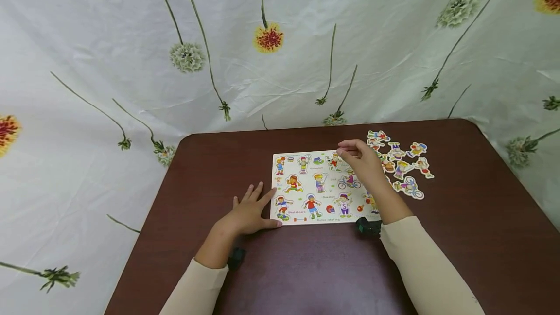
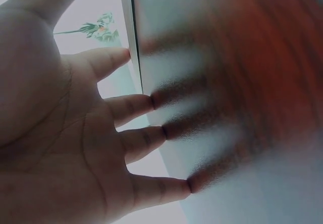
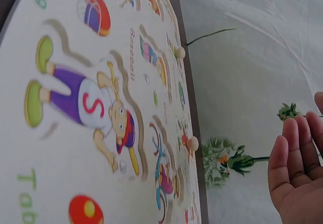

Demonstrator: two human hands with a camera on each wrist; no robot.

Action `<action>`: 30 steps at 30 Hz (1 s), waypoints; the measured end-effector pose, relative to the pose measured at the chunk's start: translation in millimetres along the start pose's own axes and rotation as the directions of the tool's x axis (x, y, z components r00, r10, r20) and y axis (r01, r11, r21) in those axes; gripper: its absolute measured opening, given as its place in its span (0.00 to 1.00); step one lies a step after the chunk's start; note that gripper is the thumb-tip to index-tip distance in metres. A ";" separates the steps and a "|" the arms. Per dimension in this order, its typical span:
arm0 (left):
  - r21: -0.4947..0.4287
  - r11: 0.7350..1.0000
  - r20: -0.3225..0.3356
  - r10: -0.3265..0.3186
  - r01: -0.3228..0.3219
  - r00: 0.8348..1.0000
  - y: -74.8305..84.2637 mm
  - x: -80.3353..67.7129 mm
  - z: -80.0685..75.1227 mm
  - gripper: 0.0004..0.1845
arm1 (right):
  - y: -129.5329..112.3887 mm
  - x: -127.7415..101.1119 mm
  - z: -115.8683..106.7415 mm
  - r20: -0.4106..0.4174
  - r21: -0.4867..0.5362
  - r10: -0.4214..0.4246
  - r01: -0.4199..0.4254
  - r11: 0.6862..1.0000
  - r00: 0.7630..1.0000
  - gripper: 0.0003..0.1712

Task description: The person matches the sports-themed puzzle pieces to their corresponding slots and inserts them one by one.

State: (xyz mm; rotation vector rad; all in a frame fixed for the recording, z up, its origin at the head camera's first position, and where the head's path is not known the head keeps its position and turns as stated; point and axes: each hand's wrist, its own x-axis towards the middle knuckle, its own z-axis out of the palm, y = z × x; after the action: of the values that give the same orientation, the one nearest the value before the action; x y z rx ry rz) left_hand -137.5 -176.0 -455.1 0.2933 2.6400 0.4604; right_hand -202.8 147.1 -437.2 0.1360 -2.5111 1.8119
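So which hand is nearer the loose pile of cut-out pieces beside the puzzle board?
Right. The right hand hovers over the board's far right corner, just beside the loose pieces. The left hand lies flat on the table at the board's left edge, opposite the pile.

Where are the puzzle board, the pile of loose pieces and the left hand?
puzzle board (image 1: 306, 193): head view, on the middle of its printed face.
loose pieces (image 1: 404, 166): head view, on the middle of the pile right of the board.
left hand (image 1: 249, 213): head view, on the back of the hand, flat on the table.
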 end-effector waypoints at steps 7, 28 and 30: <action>-0.005 1.000 0.003 0.002 -0.002 1.000 -0.3 0.1 -0.3 0.51 | 13.1 -3.5 -23.9 -0.055 -0.050 0.063 -0.065 0.997 0.997 0.21; -0.013 1.000 -0.005 0.010 -0.010 1.000 -0.9 0.5 0.9 0.51 | 37.3 -17.2 -72.7 -0.043 -0.386 0.108 -0.117 0.915 0.993 0.15; -0.011 1.000 -0.003 0.011 -0.011 1.000 -0.9 0.2 1.0 0.51 | 41.1 -19.0 -75.6 -0.001 -0.434 0.134 -0.121 0.893 0.991 0.13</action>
State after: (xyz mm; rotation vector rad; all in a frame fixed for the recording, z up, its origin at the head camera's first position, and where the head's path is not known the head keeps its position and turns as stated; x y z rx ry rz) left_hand -137.3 -176.5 -456.4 0.3046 2.6397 0.4788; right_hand -189.2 232.5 -453.8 -0.0211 -2.9302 1.2393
